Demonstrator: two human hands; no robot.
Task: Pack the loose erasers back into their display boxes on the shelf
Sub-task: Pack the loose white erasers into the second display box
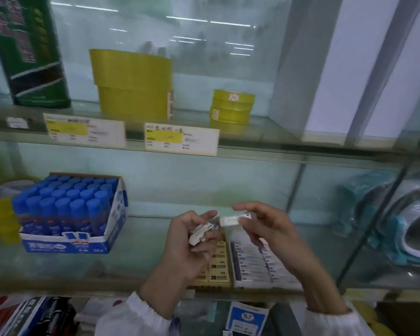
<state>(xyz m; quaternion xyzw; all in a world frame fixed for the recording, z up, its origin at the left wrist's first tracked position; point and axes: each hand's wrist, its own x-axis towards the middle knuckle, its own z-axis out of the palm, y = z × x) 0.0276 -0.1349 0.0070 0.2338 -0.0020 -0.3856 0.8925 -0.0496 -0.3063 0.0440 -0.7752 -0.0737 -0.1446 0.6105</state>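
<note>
my left hand (192, 241) cups spare erasers (201, 232) (my reserve); my right hand (264, 229) pinches one eraser (230, 220) above its display box (257, 265), ready to slot in.

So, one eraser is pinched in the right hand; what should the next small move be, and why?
Probably lower the right hand and slot its eraser into the white box just beneath it: the eraser's white sleeve looks like the rows there, not those in the tan box beside it. The left hand holds the other erasers, so it can wait.
</note>
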